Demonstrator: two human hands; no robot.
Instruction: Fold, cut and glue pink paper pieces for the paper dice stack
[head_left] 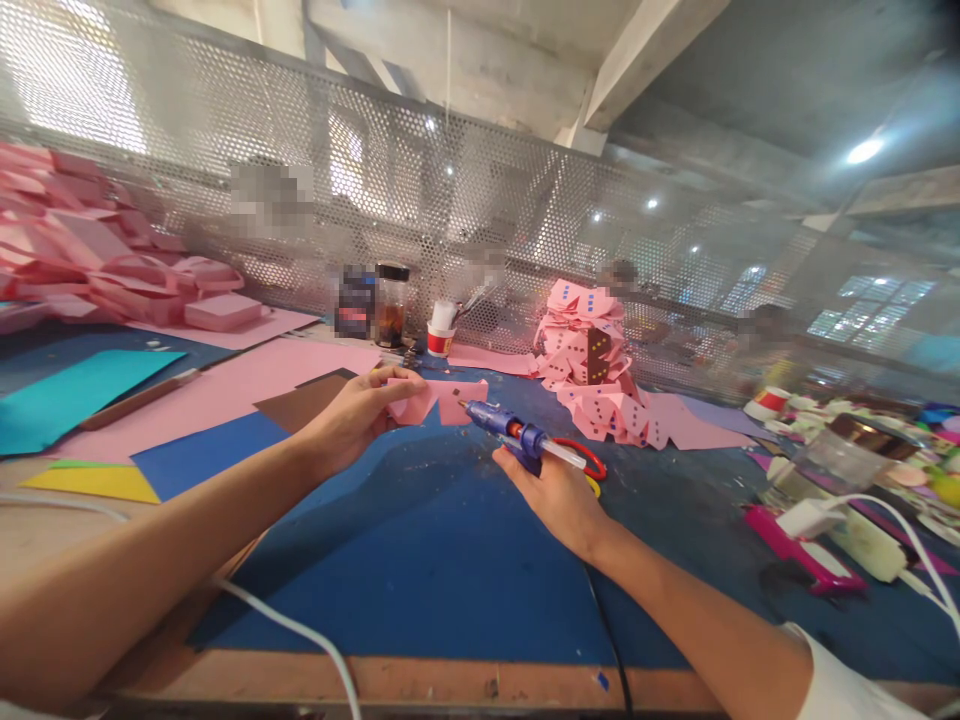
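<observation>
My left hand (pixel 373 412) pinches a folded pink foam or paper piece (pixel 454 405) by its left end, holding it above the blue mat. A small dark square (pixel 456 392) shows on the piece. My right hand (pixel 564 500) is wrapped round a blue glue gun (pixel 501 422) with a clear glue stick (pixel 566 453) poking from its back. The gun's nozzle points left, at or very near the pink piece; whether they touch I cannot tell. Behind the gun lie scissors with red and yellow handles (pixel 589 458), partly hidden by my right hand.
A stack of pink pieces with coloured dots (pixel 592 365) stands at the back. Pink pieces are heaped (pixel 97 250) at far left, near coloured sheets (pixel 217 455). A jar (pixel 391 310) and paper cup (pixel 440 338) stand by the mesh screen. A black cord (pixel 604 620) crosses the blue mat (pixel 420 570).
</observation>
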